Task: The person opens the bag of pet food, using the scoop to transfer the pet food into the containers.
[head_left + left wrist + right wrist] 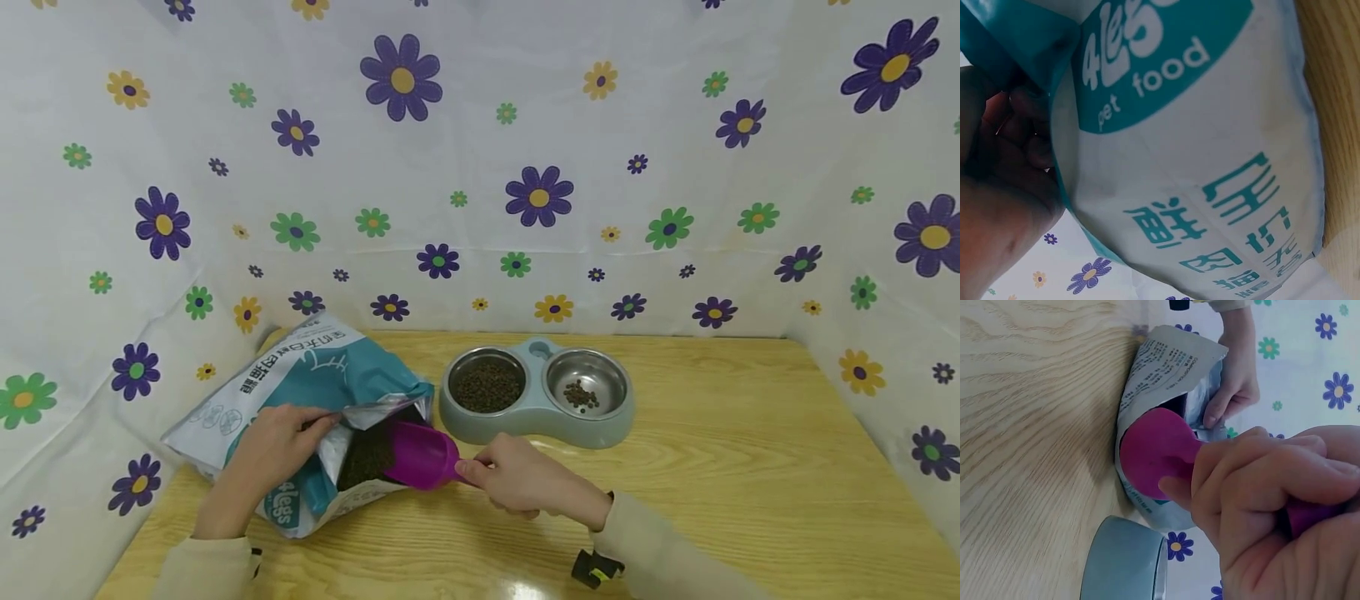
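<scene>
A teal and white pet food bag (300, 367) lies on its side at the table's left, its mouth facing right and brown kibble (367, 454) showing inside. My left hand (273, 442) pinches the upper edge of that mouth and holds it raised. My right hand (517, 475) grips the handle of a magenta scoop (423, 457), whose front end reaches into the mouth over the kibble. In the right wrist view the scoop (1157, 450) covers part of the opening, and fingers (1260, 469) wrap round its handle.
Behind the scoop stands a grey-blue double feeder (536, 425). Its left steel bowl (486, 354) is well filled with kibble; the right bowl (607, 375) has a small heap. A wooden table (750, 467) carries everything, with a flowered cloth (465, 133) at the back and sides.
</scene>
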A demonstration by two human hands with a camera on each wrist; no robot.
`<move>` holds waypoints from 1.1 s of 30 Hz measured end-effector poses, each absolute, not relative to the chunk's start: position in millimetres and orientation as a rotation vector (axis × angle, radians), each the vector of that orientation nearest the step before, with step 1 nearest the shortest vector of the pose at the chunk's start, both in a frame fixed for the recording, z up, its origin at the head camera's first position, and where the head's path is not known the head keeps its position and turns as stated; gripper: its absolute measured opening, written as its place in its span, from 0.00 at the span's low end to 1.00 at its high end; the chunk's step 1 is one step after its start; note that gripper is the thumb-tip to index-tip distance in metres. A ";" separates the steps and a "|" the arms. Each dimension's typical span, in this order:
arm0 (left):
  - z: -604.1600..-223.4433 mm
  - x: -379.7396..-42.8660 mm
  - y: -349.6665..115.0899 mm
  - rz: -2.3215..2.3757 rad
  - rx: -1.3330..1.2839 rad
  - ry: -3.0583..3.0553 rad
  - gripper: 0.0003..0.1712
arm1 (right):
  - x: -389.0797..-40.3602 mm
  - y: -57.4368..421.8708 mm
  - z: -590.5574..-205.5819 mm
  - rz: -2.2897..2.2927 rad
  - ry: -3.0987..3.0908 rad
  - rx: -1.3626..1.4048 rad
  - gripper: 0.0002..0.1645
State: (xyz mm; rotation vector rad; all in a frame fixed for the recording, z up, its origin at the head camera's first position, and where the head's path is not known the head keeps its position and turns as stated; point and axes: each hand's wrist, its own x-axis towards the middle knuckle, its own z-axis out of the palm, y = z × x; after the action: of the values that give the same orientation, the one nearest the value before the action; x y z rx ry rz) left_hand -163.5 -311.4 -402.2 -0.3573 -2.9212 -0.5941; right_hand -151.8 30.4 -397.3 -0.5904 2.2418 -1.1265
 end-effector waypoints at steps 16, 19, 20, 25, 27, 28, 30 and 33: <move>-404.6 -163.4 -311.3 -0.599 -0.330 -2.947 0.14 | -136.3 42.3 -408.9 -0.957 2.665 -0.959 0.22; -404.0 -162.5 -311.0 -0.592 -0.338 -2.938 0.14 | -138.8 44.6 -410.4 -1.043 2.571 -0.871 0.23; -403.9 -162.3 -311.0 -0.590 -0.339 -2.935 0.14 | -140.2 45.7 -410.8 -1.094 2.509 -0.816 0.23; -404.1 -162.4 -311.6 -0.583 -0.331 -2.936 0.13 | -148.2 54.1 -418.9 -1.361 2.093 -0.467 0.26; -404.5 -162.8 -311.6 -0.577 -0.327 -2.934 0.13 | -151.1 58.3 -424.8 -1.434 1.956 -0.384 0.29; -404.7 -162.9 -311.6 -0.575 -0.328 -2.932 0.13 | -152.2 60.4 -428.2 -1.460 1.907 -0.369 0.30; -404.8 -163.1 -311.5 -0.572 -0.327 -2.931 0.13 | -153.7 64.8 -434.3 -1.498 1.843 -0.364 0.31; -404.9 -163.2 -311.7 -0.569 -0.326 -2.931 0.13 | -153.1 71.1 -438.9 -1.533 1.793 -0.365 0.31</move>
State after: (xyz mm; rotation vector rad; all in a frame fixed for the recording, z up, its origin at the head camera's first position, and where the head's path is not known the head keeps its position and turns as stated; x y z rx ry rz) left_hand -163.2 -311.7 -404.9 -0.3260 -2.9310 -0.5686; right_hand -153.1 71.1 -438.9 -0.3650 1.7934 -1.5330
